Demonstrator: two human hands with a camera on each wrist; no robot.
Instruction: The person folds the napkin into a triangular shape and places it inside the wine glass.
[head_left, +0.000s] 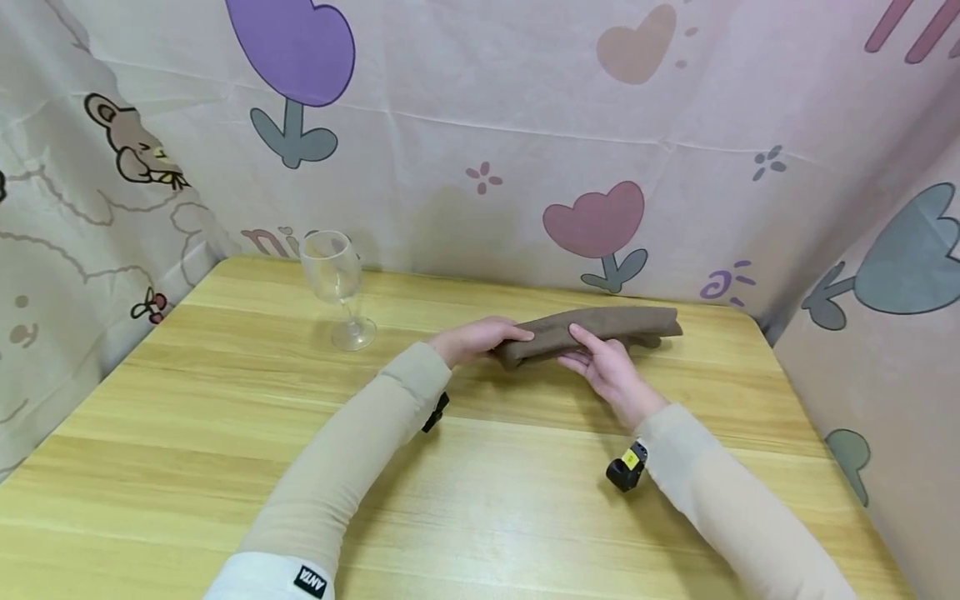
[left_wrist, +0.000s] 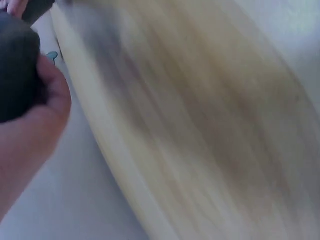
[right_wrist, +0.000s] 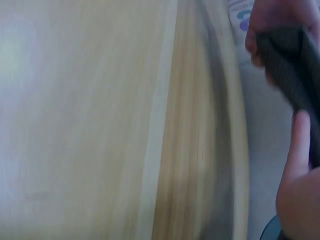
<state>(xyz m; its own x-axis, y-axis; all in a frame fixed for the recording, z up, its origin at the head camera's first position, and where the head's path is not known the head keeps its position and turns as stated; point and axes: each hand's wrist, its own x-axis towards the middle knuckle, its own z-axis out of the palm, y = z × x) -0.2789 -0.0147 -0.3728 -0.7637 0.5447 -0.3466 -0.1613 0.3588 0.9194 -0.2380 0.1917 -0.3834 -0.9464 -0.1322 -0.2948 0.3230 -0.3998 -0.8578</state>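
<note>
A brown cloth (head_left: 626, 322), folded or rolled into a long strip, is held over the back right part of the table. At its left end, my left hand (head_left: 476, 337) grips it with the thumb on top. My right hand (head_left: 611, 371) holds it near the middle, thumb above and fingers beneath. The strip's right end sticks out past that hand. In the left wrist view the cloth (left_wrist: 17, 67) appears dark inside the curled left hand (left_wrist: 42, 125). The right wrist view shows an opening at the end of the cloth (right_wrist: 287, 55), between both hands.
A clear stemmed glass (head_left: 333, 271) stands upright at the back left of the wooden table (head_left: 480, 508). A curtain (head_left: 465, 100) printed with flowers and cartoon animals hangs behind the table and along both sides.
</note>
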